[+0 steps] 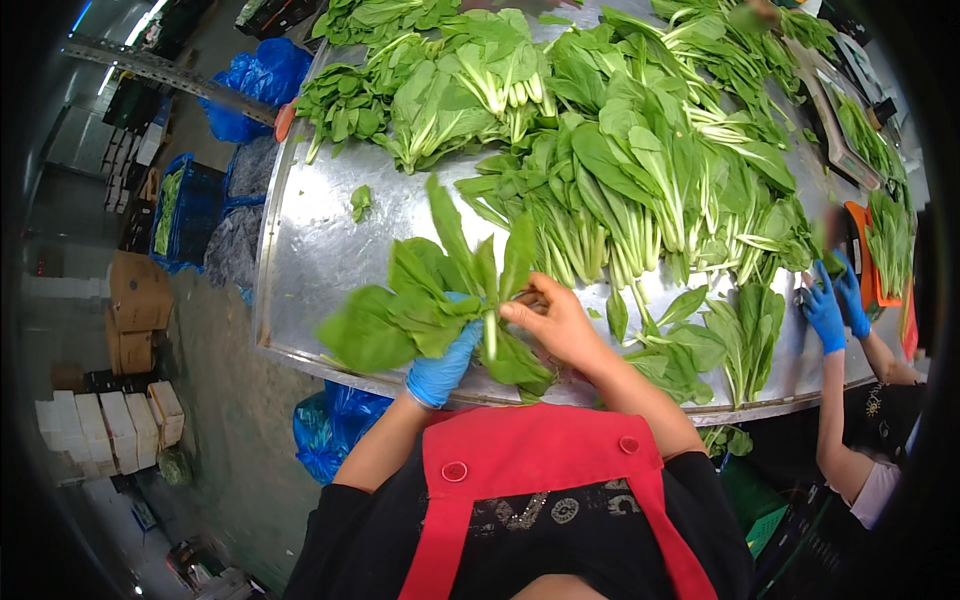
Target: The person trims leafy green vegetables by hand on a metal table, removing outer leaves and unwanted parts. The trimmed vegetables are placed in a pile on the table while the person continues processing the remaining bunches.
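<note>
A loose bunch of leafy greens (415,285) is held in front of my apron, over the table's near edge. My left hand (446,365), in a blue glove, is closed around it from below, with leaves fanning out to the left and upward. My bare right hand (555,318) pinches at the bunch's right side with thumb and fingers, beside a pale stem (490,336). Exactly which leaf or stem lies between those fingertips is partly hidden. Several loose greens (682,345) lie just right of my right hand.
The metal table (310,230) carries a large heap of greens (630,150) at its far side. A co-worker's gloved hands (824,318) work at the right, near an orange tray (860,250) and a scale (840,140). Blue bags (335,430) and crates (185,215) stand left.
</note>
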### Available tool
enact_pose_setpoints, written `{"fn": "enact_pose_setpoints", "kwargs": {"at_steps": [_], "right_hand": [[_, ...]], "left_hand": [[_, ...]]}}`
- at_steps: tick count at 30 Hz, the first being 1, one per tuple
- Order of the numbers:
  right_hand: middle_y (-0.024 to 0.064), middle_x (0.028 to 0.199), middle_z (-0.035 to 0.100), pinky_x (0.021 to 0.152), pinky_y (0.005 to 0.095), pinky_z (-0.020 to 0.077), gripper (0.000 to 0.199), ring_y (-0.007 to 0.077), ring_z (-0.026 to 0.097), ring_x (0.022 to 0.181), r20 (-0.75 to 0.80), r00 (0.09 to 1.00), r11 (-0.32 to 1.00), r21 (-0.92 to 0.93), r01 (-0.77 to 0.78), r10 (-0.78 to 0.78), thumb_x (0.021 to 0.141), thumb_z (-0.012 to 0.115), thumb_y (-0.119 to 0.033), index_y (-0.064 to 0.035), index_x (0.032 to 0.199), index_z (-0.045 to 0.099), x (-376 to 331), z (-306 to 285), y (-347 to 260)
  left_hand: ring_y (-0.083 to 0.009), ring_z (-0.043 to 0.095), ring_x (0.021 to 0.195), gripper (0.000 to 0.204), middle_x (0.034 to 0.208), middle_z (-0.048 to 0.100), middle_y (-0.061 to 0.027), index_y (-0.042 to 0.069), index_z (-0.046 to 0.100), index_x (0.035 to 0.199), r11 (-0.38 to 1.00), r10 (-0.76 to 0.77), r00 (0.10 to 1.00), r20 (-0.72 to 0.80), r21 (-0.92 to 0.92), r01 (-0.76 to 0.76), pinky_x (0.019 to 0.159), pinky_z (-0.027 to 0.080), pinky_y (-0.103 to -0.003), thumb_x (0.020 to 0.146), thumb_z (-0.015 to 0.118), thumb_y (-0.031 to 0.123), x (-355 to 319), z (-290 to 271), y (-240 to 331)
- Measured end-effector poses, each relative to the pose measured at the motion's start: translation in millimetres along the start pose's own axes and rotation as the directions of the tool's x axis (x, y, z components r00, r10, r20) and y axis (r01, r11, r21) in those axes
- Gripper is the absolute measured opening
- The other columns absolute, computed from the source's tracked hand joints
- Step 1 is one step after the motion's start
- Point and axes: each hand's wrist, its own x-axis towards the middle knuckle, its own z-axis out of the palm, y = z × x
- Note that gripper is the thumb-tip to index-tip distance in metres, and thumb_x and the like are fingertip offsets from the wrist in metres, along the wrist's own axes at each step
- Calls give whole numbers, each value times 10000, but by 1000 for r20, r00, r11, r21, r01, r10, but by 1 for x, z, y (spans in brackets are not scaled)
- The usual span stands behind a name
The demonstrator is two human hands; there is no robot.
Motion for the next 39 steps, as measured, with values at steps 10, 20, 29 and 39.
{"fn": "enact_pose_setpoints", "kwargs": {"at_steps": [10, 20, 29, 39], "right_hand": [[47, 779, 612, 602, 227, 447, 159, 101, 560, 690, -66, 972, 930, 313, -194, 225, 836, 602, -153, 4, 858, 596, -6, 8, 38], [112, 891, 624, 737, 341, 483, 162, 282, 602, 852, 140, 672, 649, -179, 739, -727, 726, 615, -56, -17, 883, 607, -37, 5, -3], [125, 831, 604, 651, 349, 448, 304, 288, 578, 730, -23, 930, 791, -533, 300, -368, 715, 703, -247, -21, 856, 558, -25, 15, -27], [156, 798, 608, 642, 343, 465, 181, 278, 592, 709, 251, 965, 940, -305, 153, -75, 751, 593, -127, -14, 892, 582, -29, 8, 9]], "left_hand": [[-114, 515, 772, 156, 857, 548, -14, 33, 564, 936, 991, -7, 998, -57, -130, -1, 665, 430, -256, 844, 571, 159, -4, 19, 7], [-109, 557, 690, 205, 853, 594, -24, 31, 567, 986, 650, -435, 895, -95, -721, 239, 593, 458, -232, 794, 627, 71, 16, 3, -21], [-143, 551, 839, 246, 951, 583, -54, -13, 553, 1023, 969, -147, 973, -177, -221, 107, 701, 451, -262, 794, 610, 58, -2, 8, -16], [-90, 545, 772, 211, 922, 596, -28, 17, 587, 1003, 853, -305, 927, -220, -497, 162, 672, 446, -224, 803, 621, 77, 5, -3, -11]]}}
